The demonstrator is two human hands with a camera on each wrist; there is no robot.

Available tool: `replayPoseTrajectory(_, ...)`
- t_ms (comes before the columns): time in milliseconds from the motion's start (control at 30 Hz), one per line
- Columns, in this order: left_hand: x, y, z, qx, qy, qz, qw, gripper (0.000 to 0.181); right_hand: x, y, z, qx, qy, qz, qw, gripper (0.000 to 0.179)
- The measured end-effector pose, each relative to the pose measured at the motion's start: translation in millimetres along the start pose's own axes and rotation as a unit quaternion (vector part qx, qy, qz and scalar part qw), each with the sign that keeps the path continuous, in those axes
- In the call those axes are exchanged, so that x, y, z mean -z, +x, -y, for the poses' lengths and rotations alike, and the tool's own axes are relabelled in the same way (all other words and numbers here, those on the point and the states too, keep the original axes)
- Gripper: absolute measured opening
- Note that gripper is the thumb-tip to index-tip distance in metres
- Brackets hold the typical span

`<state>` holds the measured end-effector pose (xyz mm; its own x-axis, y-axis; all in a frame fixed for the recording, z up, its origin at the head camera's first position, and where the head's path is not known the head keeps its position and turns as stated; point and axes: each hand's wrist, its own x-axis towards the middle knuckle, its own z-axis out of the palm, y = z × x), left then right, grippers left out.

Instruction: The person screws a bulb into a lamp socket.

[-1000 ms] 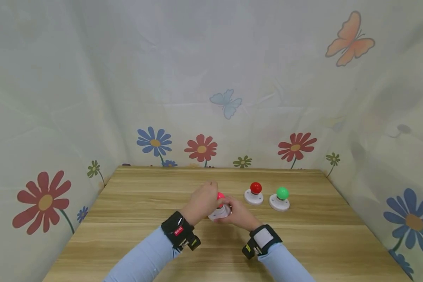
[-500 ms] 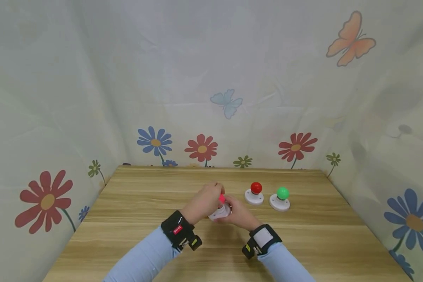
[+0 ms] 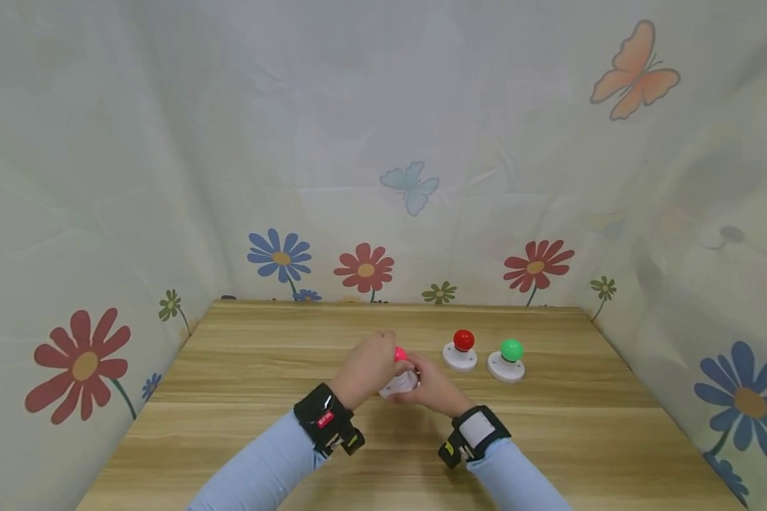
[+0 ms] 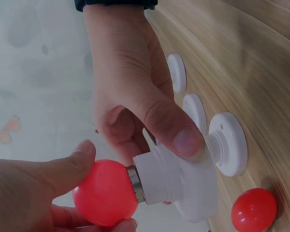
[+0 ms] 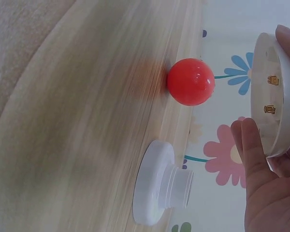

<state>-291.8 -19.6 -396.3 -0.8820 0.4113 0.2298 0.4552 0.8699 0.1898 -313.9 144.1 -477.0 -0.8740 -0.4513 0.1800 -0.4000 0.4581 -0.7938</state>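
Observation:
My left hand (image 3: 366, 367) holds a red light bulb (image 4: 108, 193) by its round globe, thumb on one side and fingers on the other. My right hand (image 3: 436, 387) grips a white lamp socket (image 4: 157, 176) by its round base, tilted above the table. Part of the bulb's metal cap (image 4: 135, 183) shows at the socket's mouth; the rest of the cap is hidden inside. In the right wrist view, brass screw terminals (image 5: 269, 109) show on the underside of the held socket.
Right of my hands stand a socket with a red bulb (image 3: 464, 340) and one with a green bulb (image 3: 512, 350). A bulbless socket (image 5: 154, 183) and another red bulb (image 5: 191, 82) rest on the wooden table (image 3: 262, 355), hidden in the head view. A patterned curtain (image 3: 332, 106) hangs behind.
My left hand turns at the bulb: its knuckles swing right half a second ago, then back left now. My right hand and the socket stay almost still.

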Motion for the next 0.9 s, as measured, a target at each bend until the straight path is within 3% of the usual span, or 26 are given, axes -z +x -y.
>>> replayPoseTrajectory(267,-0.6,-0.7,-1.8,-0.056,0.033,-0.006,0.9979,0.038,1.1,2.7,-1.3,0.014,0.008,0.007,0.9998,0.065)
replayPoseTrajectory(567,-3.9,-1.9,-3.3,-0.087,0.036,-0.024,0.9953,0.031,2.1,3.0,-2.2,0.019,-0.016,0.004,0.9997,0.064)
replayPoseTrajectory(667,-4.5,-1.0,-2.8,-0.076,0.017,-0.014,0.9969,0.034,2.2,2.4,-3.0,0.020,-0.013,0.005,0.9997,0.063)
replayPoseTrajectory(767,-3.2,1.0,-1.8,-0.047,-0.029,0.010,0.9984,0.040,2.6,0.9,-2.9,0.015,-0.002,0.008,0.9999,0.063)
replayPoseTrajectory(900,0.8,4.5,0.8,-0.031,-0.082,0.040,0.9954,0.048,3.5,-1.4,-1.6,-0.002,0.003,0.008,1.0000,0.065)
